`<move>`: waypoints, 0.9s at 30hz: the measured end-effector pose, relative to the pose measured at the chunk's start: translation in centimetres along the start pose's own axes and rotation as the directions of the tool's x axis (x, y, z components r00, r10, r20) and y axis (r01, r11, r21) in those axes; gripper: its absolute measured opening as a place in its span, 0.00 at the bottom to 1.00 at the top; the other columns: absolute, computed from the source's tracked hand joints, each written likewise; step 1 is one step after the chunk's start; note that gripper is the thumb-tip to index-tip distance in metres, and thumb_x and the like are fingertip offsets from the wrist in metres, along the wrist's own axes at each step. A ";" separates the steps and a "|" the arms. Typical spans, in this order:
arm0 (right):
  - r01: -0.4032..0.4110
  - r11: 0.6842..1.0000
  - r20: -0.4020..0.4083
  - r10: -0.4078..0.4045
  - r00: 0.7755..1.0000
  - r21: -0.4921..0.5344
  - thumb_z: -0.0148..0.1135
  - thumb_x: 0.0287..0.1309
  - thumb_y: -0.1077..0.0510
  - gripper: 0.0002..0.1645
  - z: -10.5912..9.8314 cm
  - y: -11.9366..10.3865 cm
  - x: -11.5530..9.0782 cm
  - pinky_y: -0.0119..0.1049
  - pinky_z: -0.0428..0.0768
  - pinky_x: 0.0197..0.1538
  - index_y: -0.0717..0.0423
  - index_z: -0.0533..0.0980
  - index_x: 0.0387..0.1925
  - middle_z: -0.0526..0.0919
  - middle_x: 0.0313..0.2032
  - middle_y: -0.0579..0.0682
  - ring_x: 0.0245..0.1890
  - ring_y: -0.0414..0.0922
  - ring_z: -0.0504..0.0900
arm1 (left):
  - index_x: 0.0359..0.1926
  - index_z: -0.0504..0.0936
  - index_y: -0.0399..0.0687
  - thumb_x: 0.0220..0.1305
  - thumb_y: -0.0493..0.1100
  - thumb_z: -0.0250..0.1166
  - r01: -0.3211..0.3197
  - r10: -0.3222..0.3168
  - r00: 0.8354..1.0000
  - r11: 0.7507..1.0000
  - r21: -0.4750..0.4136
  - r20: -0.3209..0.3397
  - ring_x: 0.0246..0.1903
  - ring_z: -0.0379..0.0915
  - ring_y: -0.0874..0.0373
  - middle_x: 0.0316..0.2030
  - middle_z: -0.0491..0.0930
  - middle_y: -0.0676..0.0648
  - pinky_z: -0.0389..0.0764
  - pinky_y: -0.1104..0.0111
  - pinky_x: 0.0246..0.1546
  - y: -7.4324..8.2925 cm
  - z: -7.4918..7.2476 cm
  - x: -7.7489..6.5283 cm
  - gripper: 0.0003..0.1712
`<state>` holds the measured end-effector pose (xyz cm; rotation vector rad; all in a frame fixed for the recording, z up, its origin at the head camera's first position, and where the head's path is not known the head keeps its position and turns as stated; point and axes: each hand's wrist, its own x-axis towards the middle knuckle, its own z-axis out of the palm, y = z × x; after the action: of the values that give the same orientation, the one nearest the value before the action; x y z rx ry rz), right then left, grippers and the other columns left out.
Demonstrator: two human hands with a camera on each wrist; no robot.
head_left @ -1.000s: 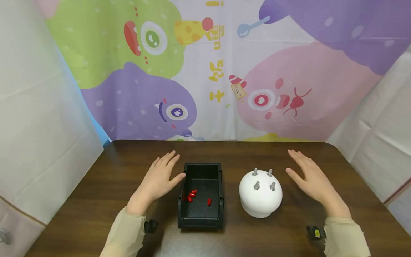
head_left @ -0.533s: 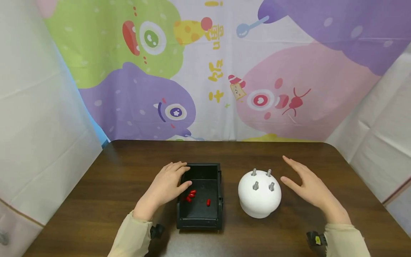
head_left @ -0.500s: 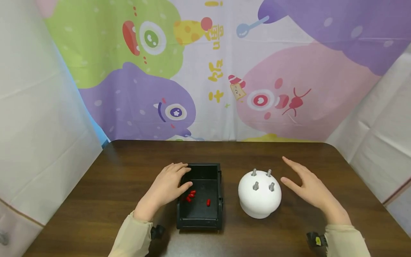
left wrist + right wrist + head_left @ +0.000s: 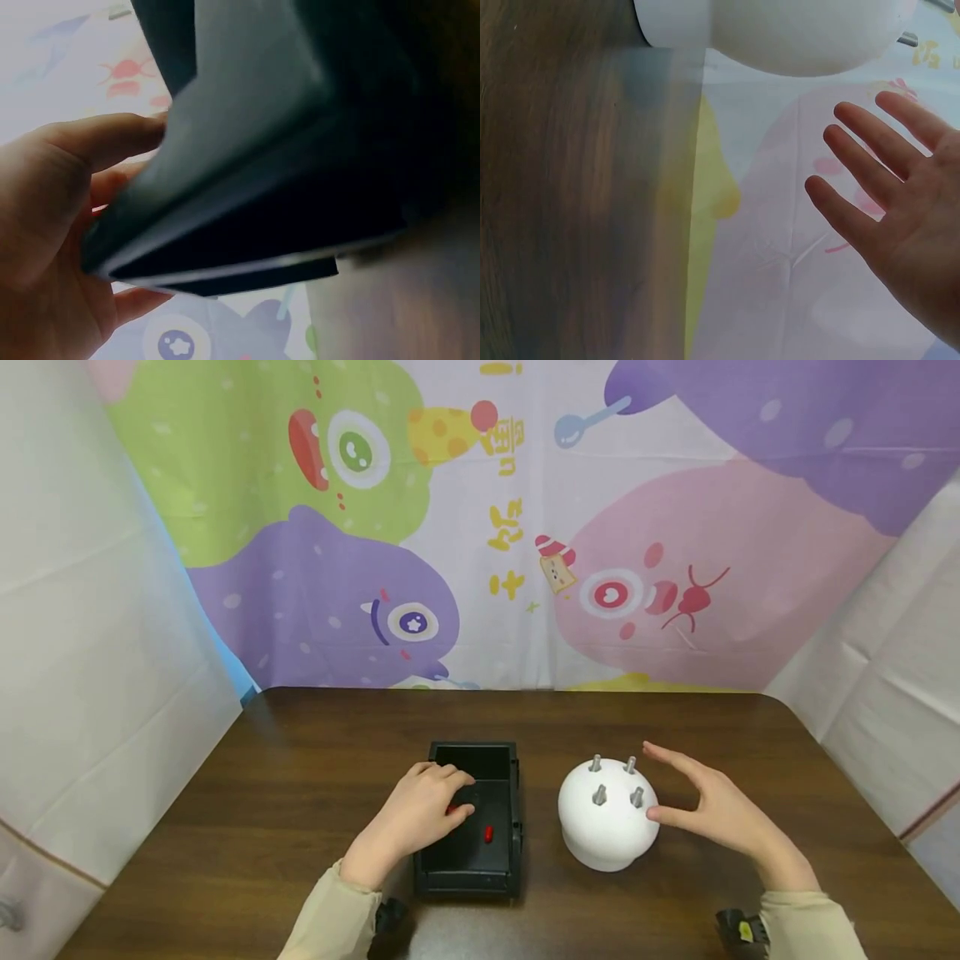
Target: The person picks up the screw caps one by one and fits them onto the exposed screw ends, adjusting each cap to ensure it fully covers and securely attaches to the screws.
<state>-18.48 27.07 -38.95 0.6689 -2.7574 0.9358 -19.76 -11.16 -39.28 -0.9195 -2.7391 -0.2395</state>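
My left hand (image 4: 420,810) hovers over the left side of a black plastic bin (image 4: 467,883), fingers loosely bent and reaching inside. One small red capsule-shaped piece (image 4: 489,834) lies on the bin's floor; a bit of another red piece (image 4: 451,809) shows beside the left thumb, and the hand covers any others. In the left wrist view the bin's wall (image 4: 247,135) hides the fingertips. To the right stands a white rounded body (image 4: 606,837) with several metal studs (image 4: 637,797) upright on top. My right hand (image 4: 727,814), fingers spread, is beside it; whether the thumb touches it I cannot tell.
Both things stand on a dark brown wooden table (image 4: 300,735). Behind its far edge hangs a printed cartoon curtain (image 4: 517,635). White cloth (image 4: 112,610) hangs on the left and more white cloth (image 4: 892,652) on the right.
The left hand has moved right and toward me, from beside the bin to over it, covering most red pieces. The right hand has moved left, closer to the white body.
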 end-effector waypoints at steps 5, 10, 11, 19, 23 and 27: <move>-0.010 1.000 0.014 0.010 1.000 0.004 0.72 0.38 0.44 0.49 0.3 -0.3 0.0 0.59 0.64 0.54 0.40 0.60 0.64 0.68 0.61 0.50 0.61 0.52 0.65 | 0.45 0.80 0.49 0.55 0.51 0.64 -0.019 0.018 1.000 1.000 0.011 0.023 0.41 0.76 0.57 0.41 0.80 0.52 0.71 0.56 0.50 0.5 0.4 0.2 0.18; 0.017 1.000 0.016 -0.018 1.000 0.022 0.73 0.37 0.44 0.51 0.7 -0.6 0.2 0.59 0.67 0.52 0.46 0.60 0.65 0.70 0.59 0.53 0.57 0.57 0.69 | 0.46 0.79 0.49 0.55 0.50 0.63 -0.030 0.030 0.998 1.000 0.007 0.056 0.40 0.77 0.56 0.41 0.80 0.52 0.73 0.55 0.48 1.1 0.7 0.4 0.18; 0.019 0.999 0.016 -0.020 1.000 0.029 0.73 0.37 0.44 0.51 0.8 -0.6 0.2 0.59 0.68 0.51 0.47 0.60 0.65 0.70 0.59 0.53 0.56 0.57 0.70 | 0.45 0.79 0.49 0.55 0.50 0.64 -0.034 0.033 0.998 0.999 0.007 0.060 0.39 0.77 0.56 0.41 0.80 0.52 0.73 0.56 0.47 1.2 0.8 0.4 0.18; 0.023 0.999 0.033 -0.024 0.999 0.047 0.73 0.35 0.43 0.53 1.5 -0.8 0.4 0.59 0.69 0.50 0.48 0.60 0.64 0.70 0.58 0.55 0.54 0.56 0.72 | 0.44 0.79 0.49 0.54 0.49 0.65 -0.046 0.045 0.995 0.999 0.008 0.092 0.39 0.77 0.58 0.40 0.80 0.53 0.74 0.60 0.44 1.8 1.5 0.6 0.17; 0.012 0.998 0.049 -0.015 0.999 0.062 0.74 0.34 0.42 0.54 1.7 -0.9 0.4 0.58 0.69 0.51 0.48 0.60 0.64 0.68 0.60 0.53 0.56 0.55 0.70 | 0.45 0.79 0.48 0.54 0.49 0.65 -0.044 0.040 0.990 0.999 0.024 0.132 0.39 0.78 0.57 0.40 0.80 0.51 0.74 0.58 0.45 2.2 1.6 0.8 0.18; 0.005 0.999 0.047 -0.007 0.999 0.037 0.73 0.32 0.39 0.56 1.9 -1.0 0.5 0.56 0.68 0.53 0.49 0.60 0.64 0.68 0.60 0.51 0.58 0.53 0.69 | 0.45 0.79 0.47 0.53 0.50 0.66 -0.051 0.043 0.986 0.998 0.045 0.160 0.38 0.78 0.57 0.39 0.80 0.51 0.74 0.58 0.44 2.6 1.5 1.0 0.19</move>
<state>-18.47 25.03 -39.78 0.7143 -2.7840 0.9840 -19.20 -8.17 -40.27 -1.0297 -2.8487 -0.0932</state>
